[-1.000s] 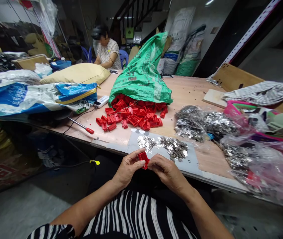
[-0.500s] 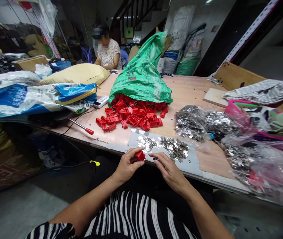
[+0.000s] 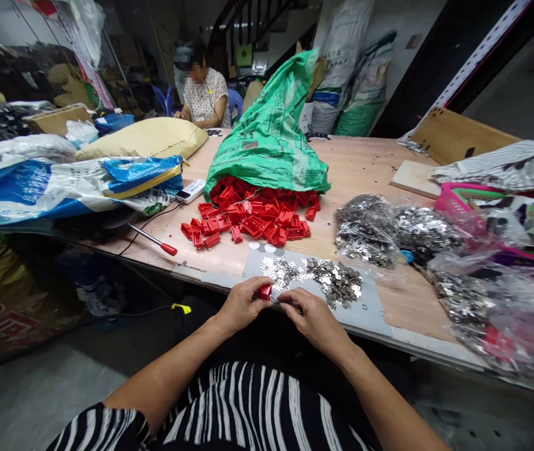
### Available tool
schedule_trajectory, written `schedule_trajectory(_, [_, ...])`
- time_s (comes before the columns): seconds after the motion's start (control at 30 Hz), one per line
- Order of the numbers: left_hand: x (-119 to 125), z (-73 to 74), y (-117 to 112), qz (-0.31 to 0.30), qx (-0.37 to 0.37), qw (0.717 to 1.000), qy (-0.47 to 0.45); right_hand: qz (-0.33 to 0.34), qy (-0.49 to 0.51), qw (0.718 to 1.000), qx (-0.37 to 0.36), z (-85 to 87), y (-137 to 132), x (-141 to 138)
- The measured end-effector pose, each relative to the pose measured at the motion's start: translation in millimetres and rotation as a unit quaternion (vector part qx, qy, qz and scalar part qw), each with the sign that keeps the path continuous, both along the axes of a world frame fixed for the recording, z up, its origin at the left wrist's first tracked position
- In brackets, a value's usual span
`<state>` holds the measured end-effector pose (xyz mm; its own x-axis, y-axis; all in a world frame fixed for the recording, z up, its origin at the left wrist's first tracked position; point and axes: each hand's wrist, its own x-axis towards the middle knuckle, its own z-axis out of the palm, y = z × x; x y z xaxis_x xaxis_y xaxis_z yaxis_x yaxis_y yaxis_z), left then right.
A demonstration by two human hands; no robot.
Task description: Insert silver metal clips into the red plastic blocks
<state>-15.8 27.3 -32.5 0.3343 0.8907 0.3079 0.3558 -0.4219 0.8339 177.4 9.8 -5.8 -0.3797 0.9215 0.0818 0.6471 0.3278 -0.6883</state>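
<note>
Plywood workbench (image 3: 355, 169) stretches before us in a cluttered workshop, with a co-worker (image 3: 204, 94) seated at its far end. Our left hand (image 3: 241, 307) and right hand (image 3: 316, 319) meet low over the bench's near edge, both curled and gripping: the left fingers (image 3: 243, 289) pinch a small red plastic part (image 3: 263, 292), while the right fingers (image 3: 295, 299) close on something small and silvery at its side, too hidden to name exactly. Just ahead of our hands, on a grey sheet (image 3: 370, 307), lie loose scatters of small silver metal pieces (image 3: 335, 282). Beyond them, a heap of red plastic parts (image 3: 252, 216) spills from the mouth of a green woven sack (image 3: 267, 131), and a red-handled screwdriver (image 3: 169, 248) lies to the left. Clear plastic bags of silver pieces (image 3: 365, 232) sit to the right.
</note>
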Motion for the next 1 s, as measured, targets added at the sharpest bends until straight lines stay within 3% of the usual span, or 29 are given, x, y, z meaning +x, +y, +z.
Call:
schedule_trajectory(0.47, [-2.2,-2.3,4.4,-0.023,-0.003,1.000,-0.008,-0.006,-0.090,0.996,0.021,-5.4,-0.4,-6.2])
schedule_trajectory(0.7, [-1.7,-5.2,2.0,-0.004,-0.021,0.999,-0.027,-0.073,-0.217,0.973,0.038,-1.3,-12.6,-31.8])
schedule_trajectory(0.8, [-1.4,-5.2,1.9,0.003,-0.034,0.999,-0.041,-0.073,-0.189,0.978,0.043,-4.7,-13.3,-32.9])
schedule_trajectory(1.0, [-3.2,0.5,0.4,0.020,-0.055,0.996,-0.061,-0.071,-0.037,0.996,0.041,-10.3,-10.3,-15.5])
